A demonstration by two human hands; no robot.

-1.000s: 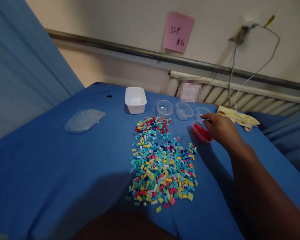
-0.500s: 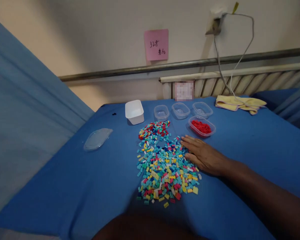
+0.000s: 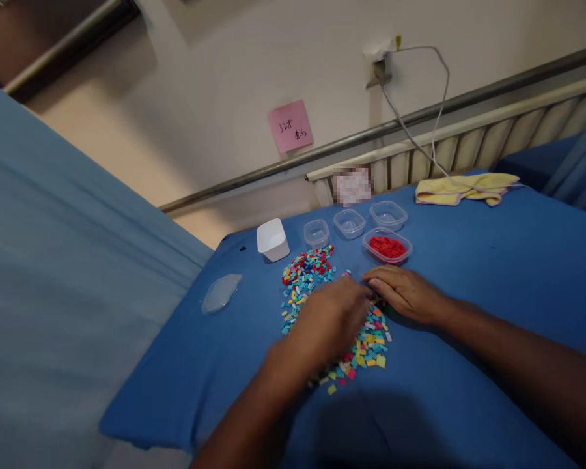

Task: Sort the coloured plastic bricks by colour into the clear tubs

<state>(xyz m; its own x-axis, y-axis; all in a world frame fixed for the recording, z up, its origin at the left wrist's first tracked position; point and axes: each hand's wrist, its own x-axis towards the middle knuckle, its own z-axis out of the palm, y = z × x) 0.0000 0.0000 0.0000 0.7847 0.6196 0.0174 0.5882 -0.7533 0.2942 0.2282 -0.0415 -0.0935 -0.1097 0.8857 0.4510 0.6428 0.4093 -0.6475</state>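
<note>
Small mixed-colour plastic bricks [image 3: 376, 335] lie in a loose pile on the blue-covered surface [image 3: 449, 384]. My left hand [image 3: 329, 319], smeared by motion, reaches over the middle of this pile. Its fingers point toward my right hand and are too blurred to read. At the pile's right edge my right hand [image 3: 407, 293] rests low, fingers drawn together and bent down; what they hold, if anything, is hidden. Bricks show just under its palm. Behind it stands a clear tub [image 3: 404, 256] of red bricks. A smaller cluster of bricks [image 3: 308, 262], many red, lies farther back.
Three clear tubs, the left [image 3: 317, 232], the middle [image 3: 349, 223] and the right [image 3: 389, 215], line the back beside a white container [image 3: 272, 240]. A clear lid [image 3: 221, 293] lies left. A yellow cloth [image 3: 463, 189] with a cable across it lies back right, near the radiator [image 3: 512, 130].
My left hand has come in over the pile. My right hand, flat and spread before, has drawn its fingers together at the same edge. The camera view has tilted.
</note>
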